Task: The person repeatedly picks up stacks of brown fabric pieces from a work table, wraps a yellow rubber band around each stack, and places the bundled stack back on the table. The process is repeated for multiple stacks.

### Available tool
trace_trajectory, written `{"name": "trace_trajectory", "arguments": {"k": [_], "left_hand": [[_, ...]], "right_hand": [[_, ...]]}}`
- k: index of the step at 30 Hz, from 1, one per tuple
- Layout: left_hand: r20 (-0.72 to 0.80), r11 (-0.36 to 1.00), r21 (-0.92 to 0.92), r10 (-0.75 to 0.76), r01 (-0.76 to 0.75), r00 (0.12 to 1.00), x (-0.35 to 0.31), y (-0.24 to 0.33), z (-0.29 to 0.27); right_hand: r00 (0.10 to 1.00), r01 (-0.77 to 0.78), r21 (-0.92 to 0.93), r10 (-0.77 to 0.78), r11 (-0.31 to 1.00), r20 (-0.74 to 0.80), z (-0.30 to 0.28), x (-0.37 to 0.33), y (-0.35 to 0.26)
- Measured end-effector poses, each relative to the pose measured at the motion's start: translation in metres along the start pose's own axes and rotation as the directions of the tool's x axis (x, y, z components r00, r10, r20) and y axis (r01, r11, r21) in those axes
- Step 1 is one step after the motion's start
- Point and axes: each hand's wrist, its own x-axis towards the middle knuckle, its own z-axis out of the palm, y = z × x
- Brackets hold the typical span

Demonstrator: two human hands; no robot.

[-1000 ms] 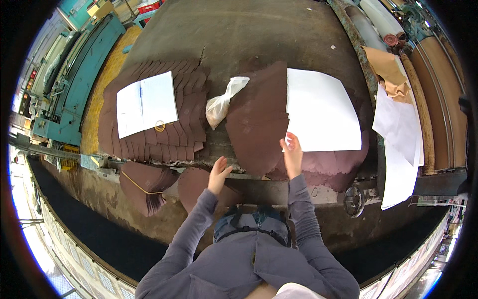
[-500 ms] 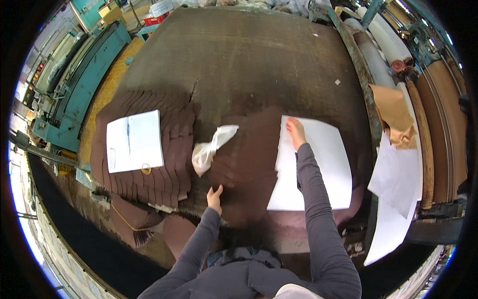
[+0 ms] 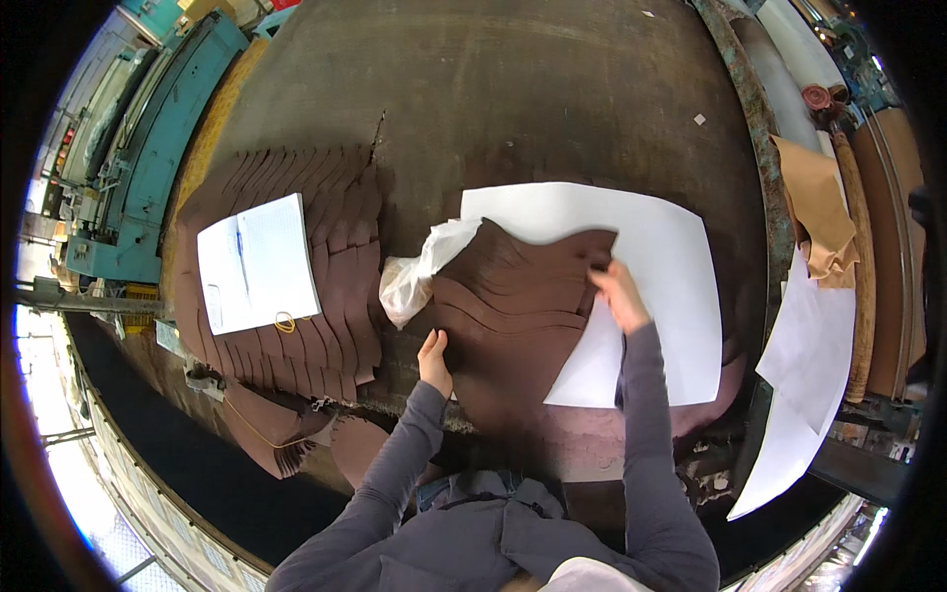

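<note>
My right hand (image 3: 621, 298) is closed on the right edge of a layered stack of wavy dark brown sheets (image 3: 523, 286), thumb and fingers pinching its upper right corner. Beneath that corner lies a large white sheet (image 3: 661, 345), partly covered by the brown layers. By the stack's lower left edge is my left hand (image 3: 434, 363), its fingers loosely bent and a little apart; I see nothing held in it. A knotted clear plastic bag (image 3: 404, 291) with pale contents rests just beyond that hand, its white top touching the stack's left side.
On the left, overlapping brown pieces (image 3: 340, 266) carry an open notebook (image 3: 258, 261) and a yellow band (image 3: 285, 323). A green machine (image 3: 158, 158) stands farther left. Along the right are a rusty rail (image 3: 755, 128), brown paper (image 3: 819, 212) and white paper (image 3: 804, 395).
My right hand has moved from the white sheet's top to the brown sheets' edge and gripped it. The brown stack's corner now overlaps the white sheet. My left hand has risen slightly.
</note>
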Motion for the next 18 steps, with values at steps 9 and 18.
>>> {"name": "trace_trajectory", "arguments": {"k": [9,18], "left_hand": [[0.298,0.909,0.323,0.168,-0.265,0.940,0.006,-0.033,-0.004],[0.626,0.955,0.133,0.127,-0.265,0.770,-0.057,0.033,-0.002]], "right_hand": [[0.942,0.272,0.772,0.005,0.575,-0.336,0.103,-0.174,0.182],[0.878,0.461,-0.038,-0.462,0.886,-0.124,0.105,-0.201,0.061]]}}
